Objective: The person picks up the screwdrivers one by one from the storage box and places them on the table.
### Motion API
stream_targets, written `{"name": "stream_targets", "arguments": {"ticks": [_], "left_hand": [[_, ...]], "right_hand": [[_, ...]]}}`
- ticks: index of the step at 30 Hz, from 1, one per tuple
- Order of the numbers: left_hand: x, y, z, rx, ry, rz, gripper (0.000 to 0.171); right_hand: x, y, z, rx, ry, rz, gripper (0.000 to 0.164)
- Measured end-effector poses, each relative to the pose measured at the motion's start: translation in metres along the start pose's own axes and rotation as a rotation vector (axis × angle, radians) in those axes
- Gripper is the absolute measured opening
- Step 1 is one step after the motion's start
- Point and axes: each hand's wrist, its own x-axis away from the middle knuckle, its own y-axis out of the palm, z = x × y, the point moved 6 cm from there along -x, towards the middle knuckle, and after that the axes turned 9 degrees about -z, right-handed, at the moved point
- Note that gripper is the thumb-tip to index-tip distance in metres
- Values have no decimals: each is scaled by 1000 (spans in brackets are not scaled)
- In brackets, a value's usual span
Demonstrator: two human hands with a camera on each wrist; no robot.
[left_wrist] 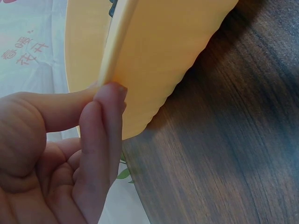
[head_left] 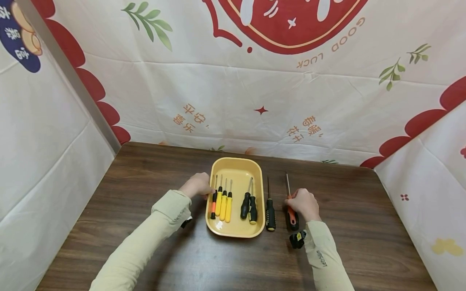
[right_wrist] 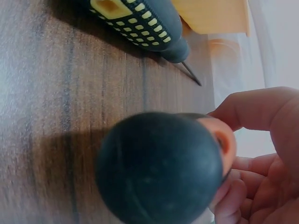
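My left hand [head_left: 197, 185] pinches the left rim of a yellow tray [head_left: 236, 231] between thumb and fingers; the left wrist view shows the tray wall [left_wrist: 154, 56] close up. To the right of the tray, my right hand [head_left: 305, 203] grips an orange and black screwdriver [head_left: 292, 216] near the front of its handle. In the right wrist view its rounded black butt end [right_wrist: 159, 168] fills the middle. Between tray and right hand lies a black screwdriver with yellow dots [head_left: 270, 214], its shaft pointing to the back.
Inside the tray, on the left, are an orange-black screwdriver [head_left: 213, 208] and several yellow-handled ones [head_left: 223, 206]. Two black-handled screwdrivers [head_left: 245, 206] lie on its right side. Everything rests on a dark wooden table [head_left: 153, 169], with a printed white cloth [head_left: 233, 97] hanging behind.
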Motion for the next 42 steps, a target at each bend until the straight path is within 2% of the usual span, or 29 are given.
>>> {"name": "stream_targets", "arguments": {"ticks": [31, 42], "left_hand": [[-1, 0, -1, -5, -7, -5, 19], [-1, 0, 0, 6, -12, -12, 20]], "right_hand": [[-6, 12, 6, 19, 22, 5, 20], [-6, 13, 5, 50, 24, -8, 29]]}}
